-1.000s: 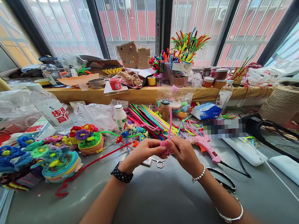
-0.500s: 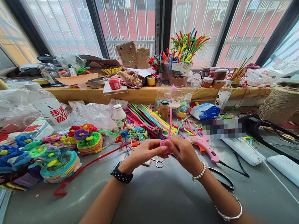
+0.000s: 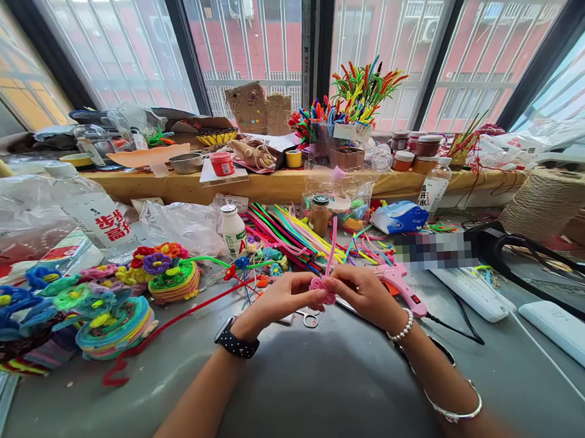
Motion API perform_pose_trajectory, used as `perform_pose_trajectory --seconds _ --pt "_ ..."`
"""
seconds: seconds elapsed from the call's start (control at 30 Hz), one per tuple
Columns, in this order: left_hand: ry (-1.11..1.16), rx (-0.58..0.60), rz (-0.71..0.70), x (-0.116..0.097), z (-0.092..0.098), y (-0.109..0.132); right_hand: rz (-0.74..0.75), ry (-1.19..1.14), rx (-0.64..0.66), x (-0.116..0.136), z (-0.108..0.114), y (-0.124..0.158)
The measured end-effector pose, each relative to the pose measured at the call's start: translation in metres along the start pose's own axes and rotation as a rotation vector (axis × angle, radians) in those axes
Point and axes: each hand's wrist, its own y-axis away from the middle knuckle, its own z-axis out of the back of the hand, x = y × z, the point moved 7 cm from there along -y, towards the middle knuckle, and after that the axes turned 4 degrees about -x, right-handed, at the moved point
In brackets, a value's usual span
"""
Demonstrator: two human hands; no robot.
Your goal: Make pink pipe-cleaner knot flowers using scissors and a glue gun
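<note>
Both of my hands meet above the grey table [image 3: 307, 390], pinched on a pink pipe cleaner [image 3: 330, 250]. Its lower end is wound into a small pink coil [image 3: 320, 288] between my fingertips, and its free end sticks up and away from me. My left hand [image 3: 285, 297], with a black watch on the wrist, grips the coil from the left. My right hand [image 3: 366, 292], with a pearl bracelet, holds it from the right with fingers curled. Small scissors [image 3: 309, 318] lie on the table just under my hands.
Finished pipe-cleaner flowers and coils [image 3: 115, 322] crowd the left. A long red pipe cleaner [image 3: 180, 322] lies across the table. A pink glue gun [image 3: 400, 285] and power strips [image 3: 475, 292] sit at the right. Loose pipe cleaners [image 3: 288, 236], bottles and jars fill the back.
My right wrist has turned outward and dropped a little, with the fingers shifting round the pink coil. My left hand has hardly moved. The view has drifted slightly.
</note>
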Motion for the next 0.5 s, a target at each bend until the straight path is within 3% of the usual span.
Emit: perform_pose_trajectory --seconds 0.33,0.5 --pt "-0.066 -0.018 -0.009 0.0056 -0.0017 -0.0032 0.077 0.099 0.076 0.0056 -0.0060 -0.0004" --pt "-0.005 -0.025 -0.022 0.0038 -0.0025 -0.0034 0.113 0.186 0.036 0.0082 -0.0082 0.0008"
